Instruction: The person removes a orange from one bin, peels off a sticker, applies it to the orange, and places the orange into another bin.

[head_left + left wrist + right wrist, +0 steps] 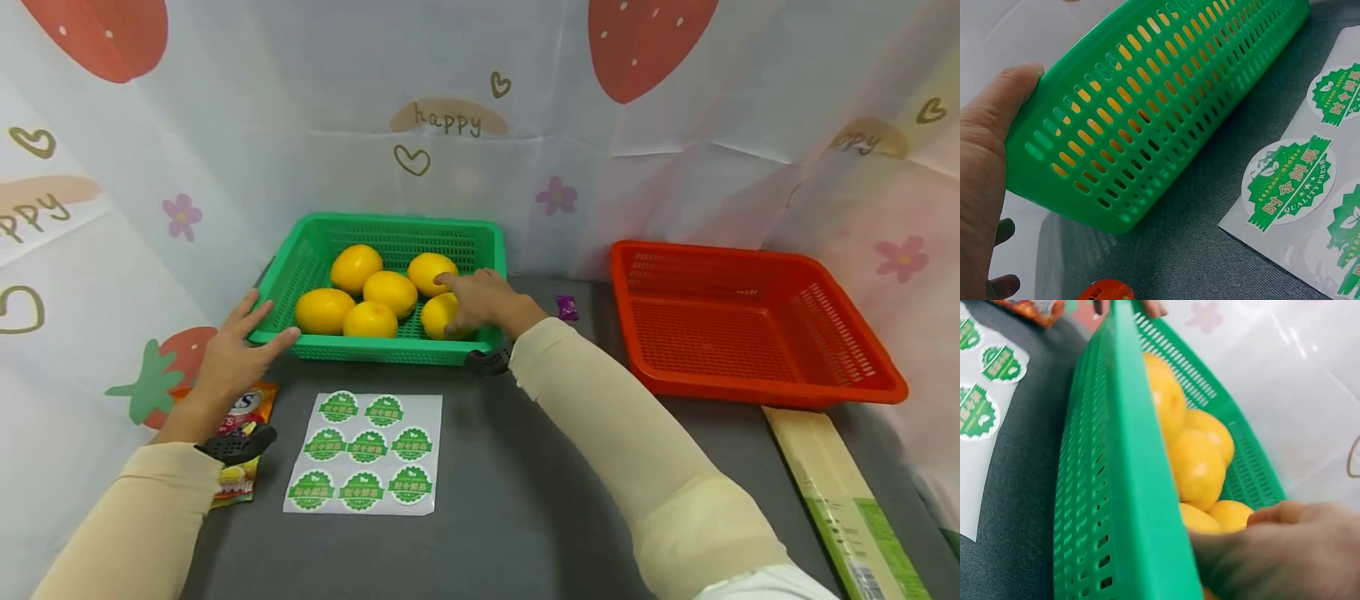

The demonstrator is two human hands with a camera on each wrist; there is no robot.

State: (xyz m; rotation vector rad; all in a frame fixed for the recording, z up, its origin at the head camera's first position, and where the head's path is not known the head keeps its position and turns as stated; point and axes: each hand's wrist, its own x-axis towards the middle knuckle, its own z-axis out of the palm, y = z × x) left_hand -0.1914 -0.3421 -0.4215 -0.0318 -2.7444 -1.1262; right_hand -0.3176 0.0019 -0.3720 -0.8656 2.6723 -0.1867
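A green plastic basket stands against the back curtain and holds several yellow-orange, lemon-like fruits. At the basket's front left corner is my left hand, fingers spread. Its thumb touches the rim, with other fingers lower along the outside. My right hand reaches over the right end into the basket. Its index finger lies by the back right fruit, the thumb over the front right fruit. In the right wrist view this hand is blurred and hides part of the fruit.
A sheet of round green stickers lies before the basket. Snack packets sit under my left wrist. Rightward are a small purple packet, a red basket and a long flat green-and-beige package. A printed curtain hangs behind.
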